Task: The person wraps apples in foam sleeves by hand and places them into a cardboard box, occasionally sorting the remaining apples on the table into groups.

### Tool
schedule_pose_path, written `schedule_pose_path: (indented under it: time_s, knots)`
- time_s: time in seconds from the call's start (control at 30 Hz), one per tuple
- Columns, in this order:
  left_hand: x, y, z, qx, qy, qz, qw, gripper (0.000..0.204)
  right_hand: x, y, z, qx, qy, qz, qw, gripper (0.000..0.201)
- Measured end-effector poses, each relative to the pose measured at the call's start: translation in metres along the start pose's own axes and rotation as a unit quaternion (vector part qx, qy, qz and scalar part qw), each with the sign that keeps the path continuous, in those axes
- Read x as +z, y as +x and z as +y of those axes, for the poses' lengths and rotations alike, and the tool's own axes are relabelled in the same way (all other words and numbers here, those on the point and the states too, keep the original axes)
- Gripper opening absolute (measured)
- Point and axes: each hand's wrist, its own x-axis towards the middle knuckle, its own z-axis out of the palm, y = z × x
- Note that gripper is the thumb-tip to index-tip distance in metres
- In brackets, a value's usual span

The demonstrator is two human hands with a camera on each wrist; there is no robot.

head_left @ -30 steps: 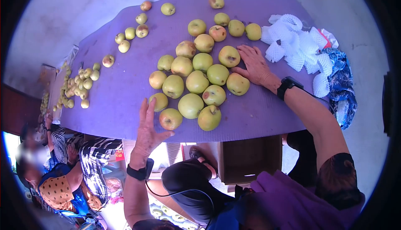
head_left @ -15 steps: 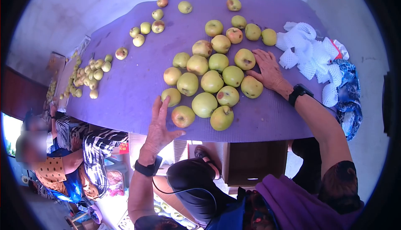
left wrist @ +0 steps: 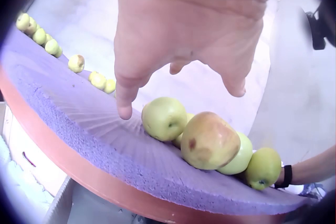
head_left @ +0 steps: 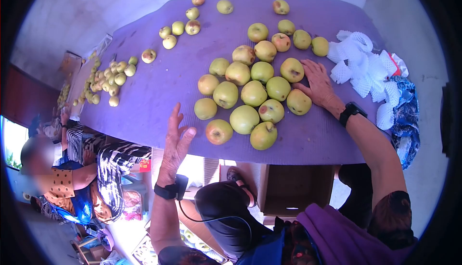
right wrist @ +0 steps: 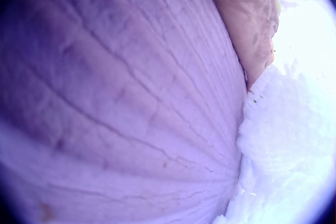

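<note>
A cluster of yellow-green apples [head_left: 253, 93], some blushed or blemished, lies on the purple padded table [head_left: 308, 135]. My left hand [head_left: 175, 142] is at the cluster's left side near the table edge, its thumb and fingers spread and nothing in them. A gap separates it from the leftmost apple [head_left: 205, 108]. In the left wrist view, the left hand [left wrist: 189, 29] hangs above a blushed apple [left wrist: 210, 141] and a greener one [left wrist: 164, 119]. My right hand [head_left: 317, 86] rests on the table with extended fingers, right beside the apples at the cluster's right edge.
White foam net sleeves [head_left: 358, 60] lie piled at the right, by a blue patterned cloth [head_left: 405, 116]. More apples [head_left: 113, 75] are heaped at the far left, near another person [head_left: 62, 183]. Below the front edge stands an open cardboard box [head_left: 298, 188].
My left hand has drawn away from the leftmost apple, where its fingertips were. My right hand stays beside the same apples. The whole head view has shifted, so the table appears farther right.
</note>
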Motion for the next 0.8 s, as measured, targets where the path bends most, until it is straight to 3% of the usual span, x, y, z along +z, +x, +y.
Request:
schedule_pose_path:
  time_s: [0.23, 0.3, 0.4, 0.53, 0.6, 0.73, 0.8]
  knots:
    - [-0.036, 0.052, -0.013, -0.026, 0.089, 0.088, 0.992, 0.08, -0.002, 0.0, -0.002, -0.008, -0.005, 0.008, 1.0, 0.068]
    - [-0.047, 0.077, -0.025, -0.008, 0.18, 0.123, 0.976, 0.075, -0.002, 0.002, -0.001, -0.014, -0.006, 0.01, 1.0, 0.067]
    - [-0.059, 0.113, -0.038, 0.01, 0.279, 0.111, 0.954, 0.069, 0.0, -0.001, -0.002, -0.008, -0.004, 0.004, 1.0, 0.067]
    - [-0.05, 0.12, -0.009, -0.051, 0.208, 0.074, 0.974, 0.064, -0.003, 0.002, 0.0, -0.018, -0.013, 0.015, 1.0, 0.068]
    - [-0.048, 0.115, 0.002, -0.083, 0.184, 0.01, 0.979, 0.068, -0.001, 0.001, -0.003, -0.018, -0.005, 0.016, 1.0, 0.068]
    - [-0.037, 0.086, 0.029, -0.079, 0.153, 0.005, 0.985, 0.063, 0.0, 0.001, -0.002, -0.02, -0.011, 0.022, 1.0, 0.068]
    - [-0.025, 0.062, 0.057, -0.047, 0.097, 0.061, 0.992, 0.06, 0.0, 0.0, 0.0, -0.022, -0.014, 0.028, 0.999, 0.068]
